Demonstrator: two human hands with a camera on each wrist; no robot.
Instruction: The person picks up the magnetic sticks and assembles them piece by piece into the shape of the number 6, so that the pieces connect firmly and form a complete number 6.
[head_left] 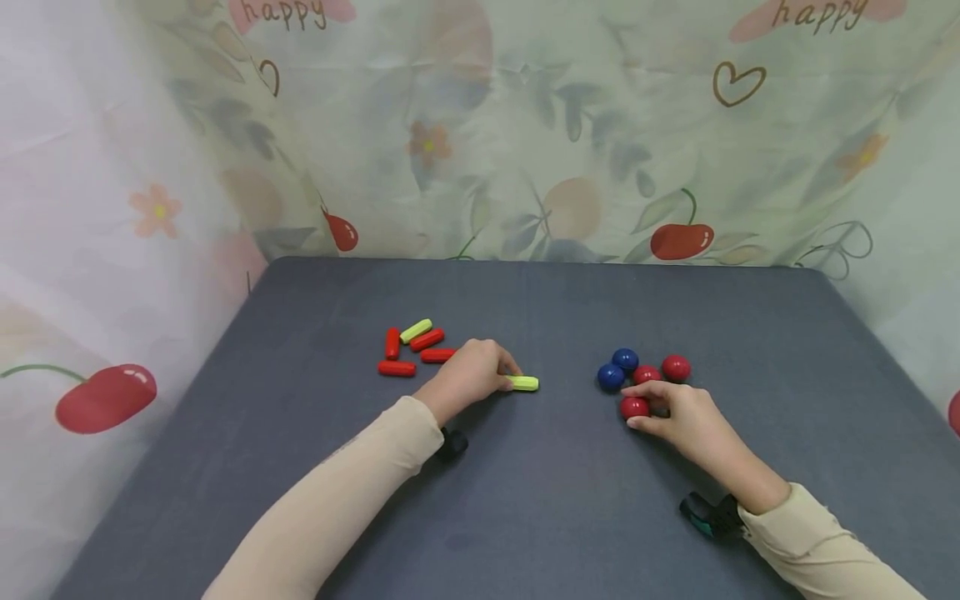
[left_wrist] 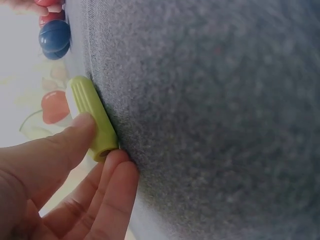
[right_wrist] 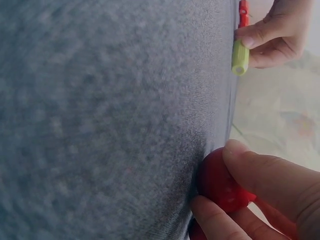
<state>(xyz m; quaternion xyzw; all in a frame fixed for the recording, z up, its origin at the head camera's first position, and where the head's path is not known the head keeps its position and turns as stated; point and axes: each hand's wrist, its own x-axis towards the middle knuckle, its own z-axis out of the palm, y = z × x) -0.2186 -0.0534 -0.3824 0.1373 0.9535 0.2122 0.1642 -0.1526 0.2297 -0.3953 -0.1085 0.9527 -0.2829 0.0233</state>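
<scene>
Between the thumb and fingers of my left hand (head_left: 474,375) is a small yellow-green ribbed cylinder (left_wrist: 92,117), lying along the tabletop. In the left wrist view its near end touches the fingertips. My right hand (head_left: 693,421) pinches a shiny red ball (head_left: 634,407) that sits low at the table surface, with the thumb on one side and fingers on the other. Just beyond that ball are a second red ball (head_left: 647,375), partly covered by the fingers, and a third red ball (head_left: 677,368). Two blue balls, one nearer (head_left: 611,377) and one farther (head_left: 625,359), lie to their left.
Left of the left hand, several red cylinders (head_left: 396,368) and another yellow-green cylinder (head_left: 416,331) lie loosely grouped. One red cylinder (head_left: 437,356) is partly behind the hand. The dark grey table (head_left: 525,500) ends at a printed curtain (head_left: 525,167). Each wrist wears a black device (head_left: 712,517).
</scene>
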